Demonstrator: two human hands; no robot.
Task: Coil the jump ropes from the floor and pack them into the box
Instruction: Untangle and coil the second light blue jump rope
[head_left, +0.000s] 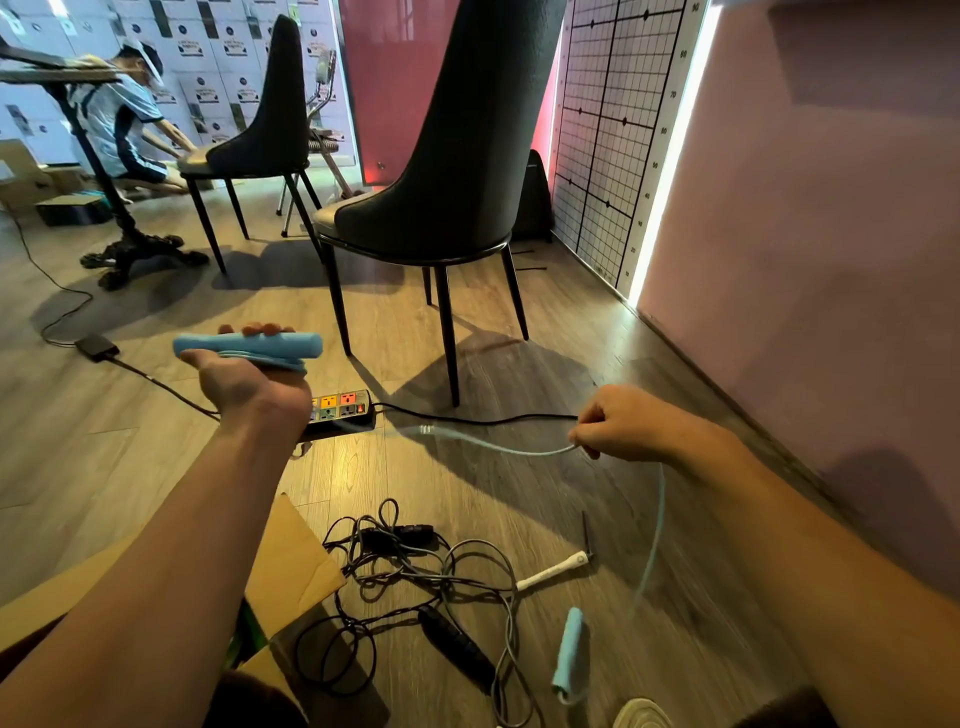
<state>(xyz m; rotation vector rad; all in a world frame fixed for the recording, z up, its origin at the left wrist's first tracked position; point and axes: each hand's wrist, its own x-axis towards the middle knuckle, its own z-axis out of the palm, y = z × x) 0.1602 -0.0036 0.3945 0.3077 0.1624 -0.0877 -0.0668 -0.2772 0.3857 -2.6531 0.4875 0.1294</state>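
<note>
1. Partly hidden at the far left, a kneeling person (124, 124) is cut by a table (57, 75) on a black pedestal; what they are handling cannot be made out.
2. Low at the left edge, the box (291, 561) shows only its brown flaps; my left forearm covers the rest, and its inside cannot be seen.
3. Raised palm-up, the left hand (244, 379) grips a blue handle (248, 345) lying across it, with a few turns of blue rope (519, 449) pressed under the handle; the fingertips just show over the top.
4. Behind that wrist, a power strip (343, 410) lies on the floor, its near end hidden, with a black cord running off to both sides.
5. Between the arms, a tangle of ropes (415, 577) in black and grey lies on the floor beside the box flap, with a black handle (457, 649) and a white handle (553, 571); which rope belongs to which cannot be told.
6. Smeared by motion, the blue rope runs from the strip area to the right hand (623, 423), which pinches it in a closed fist, then drops to the second blue handle (569, 649), low near the floor.
7. Two dark chairs (457, 171) stand beyond, with bare floor (597, 338) around their legs.
8. Wood-look planks cover the floor; a pink wall (805, 234) closes the right side tightly, with a grid chart (613, 130) beside a lit strip.
</note>
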